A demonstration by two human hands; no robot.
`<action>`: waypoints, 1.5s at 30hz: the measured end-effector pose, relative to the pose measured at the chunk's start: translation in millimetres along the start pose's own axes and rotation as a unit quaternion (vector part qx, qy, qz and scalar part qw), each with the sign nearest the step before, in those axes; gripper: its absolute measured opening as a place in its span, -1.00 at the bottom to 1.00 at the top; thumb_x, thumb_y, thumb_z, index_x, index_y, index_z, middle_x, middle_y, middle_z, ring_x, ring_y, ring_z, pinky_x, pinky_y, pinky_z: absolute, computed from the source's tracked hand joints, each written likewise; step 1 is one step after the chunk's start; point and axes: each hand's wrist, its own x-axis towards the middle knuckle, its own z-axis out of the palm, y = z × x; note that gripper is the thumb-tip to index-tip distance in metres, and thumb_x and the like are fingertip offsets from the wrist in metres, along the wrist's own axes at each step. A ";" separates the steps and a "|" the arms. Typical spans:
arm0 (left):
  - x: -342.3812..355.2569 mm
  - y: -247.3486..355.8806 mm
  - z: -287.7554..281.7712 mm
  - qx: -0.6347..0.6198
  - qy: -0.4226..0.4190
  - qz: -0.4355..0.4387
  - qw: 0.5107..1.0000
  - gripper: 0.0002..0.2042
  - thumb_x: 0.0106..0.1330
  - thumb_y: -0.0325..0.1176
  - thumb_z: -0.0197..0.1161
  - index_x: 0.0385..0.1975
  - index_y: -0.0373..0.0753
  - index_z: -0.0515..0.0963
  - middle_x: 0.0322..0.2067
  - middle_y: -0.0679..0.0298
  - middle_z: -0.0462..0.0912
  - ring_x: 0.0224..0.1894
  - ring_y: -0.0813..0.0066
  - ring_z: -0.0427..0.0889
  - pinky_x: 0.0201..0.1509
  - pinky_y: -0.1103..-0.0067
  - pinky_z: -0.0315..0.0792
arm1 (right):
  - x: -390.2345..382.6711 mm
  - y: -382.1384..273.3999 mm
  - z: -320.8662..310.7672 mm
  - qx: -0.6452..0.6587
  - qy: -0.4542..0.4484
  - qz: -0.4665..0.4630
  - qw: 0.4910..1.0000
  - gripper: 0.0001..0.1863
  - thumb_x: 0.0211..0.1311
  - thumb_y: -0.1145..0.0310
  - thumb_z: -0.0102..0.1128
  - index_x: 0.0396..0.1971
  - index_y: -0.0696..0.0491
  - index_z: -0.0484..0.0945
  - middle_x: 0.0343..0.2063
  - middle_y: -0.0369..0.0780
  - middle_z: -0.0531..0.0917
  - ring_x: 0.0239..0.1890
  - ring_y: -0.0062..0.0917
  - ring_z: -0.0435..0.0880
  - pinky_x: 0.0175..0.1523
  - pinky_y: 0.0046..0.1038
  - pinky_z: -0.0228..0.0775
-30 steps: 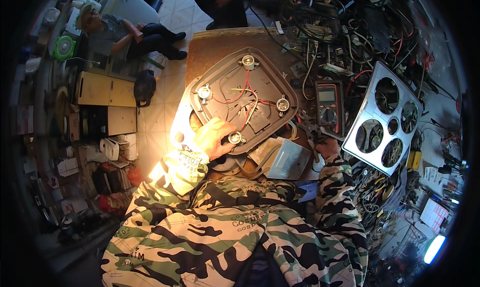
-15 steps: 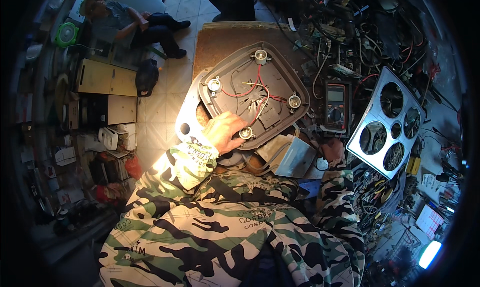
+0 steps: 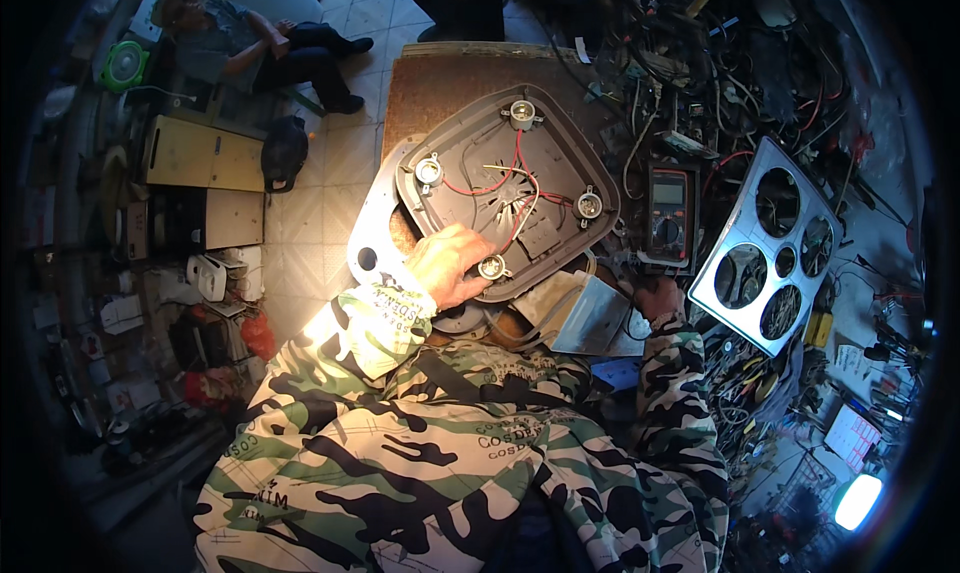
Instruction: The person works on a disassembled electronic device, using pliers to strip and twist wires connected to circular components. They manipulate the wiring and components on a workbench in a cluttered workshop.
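A brown, rounded-square plastic housing (image 3: 470,199) lies with its inside facing up on the bench. A round metal lamp socket (image 3: 491,267) sits in its near corner, and several matching sockets fill the other corners, joined by red and pale wires. My left hand (image 3: 450,265) is closed over the housing's near-left rim, fingertips beside the near socket. In shadow, my right hand (image 3: 660,299) is at the right with its fingers curled; what they hold, if anything, is hidden. A small round whitish thing (image 3: 640,324) lies just below it.
A multimeter (image 3: 669,218) lies right of the housing. Beyond it leans a white panel (image 3: 712,291) with several round holes. A grey-blue box (image 3: 597,316) sits between my hands. Tangled cables (image 3: 680,63) crowd the far right. A person (image 3: 250,53) sits at the far left.
My right hand has moved slightly up and away from me, near the bottom of the multimeter. My left hand and the housing stay in place. The view has shifted a little.
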 end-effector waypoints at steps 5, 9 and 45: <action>0.1 -1.7 0.4 0.006 -0.012 -0.006 1.000 -0.56 0.06 -0.42 0.54 0.00 -0.34 0.68 -0.15 0.12 0.74 -0.06 0.10 0.69 0.02 0.31 0.61 | -26.9 -20.7 -26.4 -0.017 0.032 -0.005 0.999 -0.66 0.08 0.23 0.41 -0.12 0.01 0.73 -0.27 0.03 0.79 -0.14 0.01 0.79 0.00 -0.02 0.64; 1.1 1.2 0.0 0.005 -0.002 -0.002 1.000 -0.57 0.06 -0.42 0.54 -0.01 -0.32 0.69 -0.15 0.15 0.75 -0.06 0.13 0.69 0.00 0.31 0.61 | -49.8 54.6 -43.6 -0.052 0.081 -0.042 0.994 -0.69 0.04 0.28 0.41 -0.20 0.06 0.71 -0.31 0.00 0.78 -0.17 0.02 0.77 -0.03 -0.07 0.61; -3.6 -0.4 -0.6 -0.016 -0.003 0.008 1.000 -0.51 0.01 -0.44 0.54 0.03 -0.28 0.66 -0.11 0.24 0.70 -0.03 0.18 0.63 0.04 0.32 0.60 | -153.7 -225.5 -70.0 0.168 0.102 -0.328 0.924 -0.70 0.11 0.66 0.41 -0.15 0.19 0.56 -0.19 -0.02 0.68 -0.26 -0.19 0.72 -0.19 -0.37 0.60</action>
